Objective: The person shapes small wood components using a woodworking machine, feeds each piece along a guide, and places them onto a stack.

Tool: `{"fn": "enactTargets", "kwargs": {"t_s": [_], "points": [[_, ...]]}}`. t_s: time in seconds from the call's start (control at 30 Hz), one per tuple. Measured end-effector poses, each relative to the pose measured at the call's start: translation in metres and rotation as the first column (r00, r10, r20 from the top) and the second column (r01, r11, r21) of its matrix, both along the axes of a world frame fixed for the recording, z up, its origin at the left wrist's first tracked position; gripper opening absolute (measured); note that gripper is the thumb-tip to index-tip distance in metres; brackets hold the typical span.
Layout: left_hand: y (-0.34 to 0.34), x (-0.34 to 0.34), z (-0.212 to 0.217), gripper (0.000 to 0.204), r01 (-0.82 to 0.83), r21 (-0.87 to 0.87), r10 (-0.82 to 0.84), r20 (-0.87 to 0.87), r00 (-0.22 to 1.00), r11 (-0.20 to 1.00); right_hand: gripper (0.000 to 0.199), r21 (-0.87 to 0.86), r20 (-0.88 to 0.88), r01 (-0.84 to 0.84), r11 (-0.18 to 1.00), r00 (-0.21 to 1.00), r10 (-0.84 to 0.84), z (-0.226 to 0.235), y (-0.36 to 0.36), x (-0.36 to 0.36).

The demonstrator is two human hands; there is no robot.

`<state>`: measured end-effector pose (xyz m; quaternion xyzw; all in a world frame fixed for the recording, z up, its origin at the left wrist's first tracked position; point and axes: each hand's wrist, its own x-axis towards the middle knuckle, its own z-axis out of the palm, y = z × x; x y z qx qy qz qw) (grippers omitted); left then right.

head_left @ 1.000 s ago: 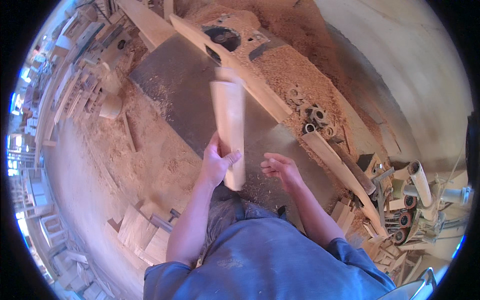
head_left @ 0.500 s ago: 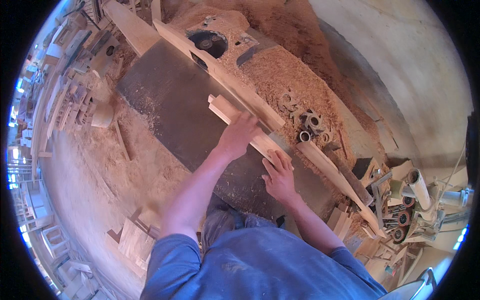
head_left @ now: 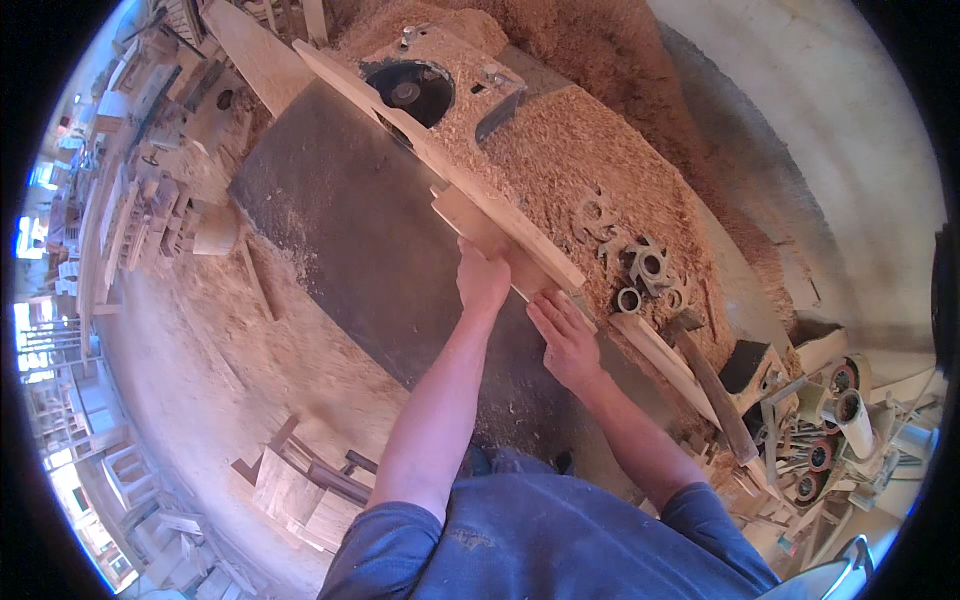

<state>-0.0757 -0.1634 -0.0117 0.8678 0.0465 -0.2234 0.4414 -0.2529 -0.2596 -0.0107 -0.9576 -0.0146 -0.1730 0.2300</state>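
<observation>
Since the frame half a second ago, you have brought the wooden piece (head_left: 478,220) in against the wooden fence (head_left: 480,197), closing the slanted gap, and your left hand (head_left: 484,283) has slid from its top to its near long edge. The piece now lies on the dark counter (head_left: 350,230), along the fence's near side, toward the counter's right end, its right tip just past the end of the fence. Your left hand touches the piece about midway along; its fingers are partly hidden, so I cannot tell whether they grip. Your right hand (head_left: 568,340) rests near the right tip, its fingers stretched out on the wood and not curled around it.

Behind the fence, shavings (head_left: 560,150) cover the counter toward its far edge, and a round dark opening (head_left: 408,93) sits near its far left corner. Just beyond the fence's right end, a metal cutter head (head_left: 650,263) and a metal ring (head_left: 628,300) lie in the shavings. A pale strip (head_left: 665,362) and a dark bar (head_left: 715,395) lie near the counter's right end.
</observation>
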Motion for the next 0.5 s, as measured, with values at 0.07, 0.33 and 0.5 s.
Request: {"fn": "enactTargets", "kwargs": {"t_s": [0.07,0.33,0.5], "points": [[0.000,0.006,-0.011,0.081,-0.044,-0.057,0.043,-0.026,0.999,0.997,0.055,-0.010,-0.021,0.006,1.000,1.000,-0.006,0.001,0.000,0.006],[0.007,0.031,-0.033,0.064,-0.087,-0.129,0.091,0.025,0.996,0.988,0.047,0.030,0.012,0.028,0.999,1.000,-0.028,-0.001,0.008,0.029],[0.012,0.070,-0.037,0.058,-0.096,-0.096,0.100,0.042,0.994,0.991,0.047,0.032,0.072,-0.012,0.999,0.997,0.010,-0.009,0.011,0.065]]}}
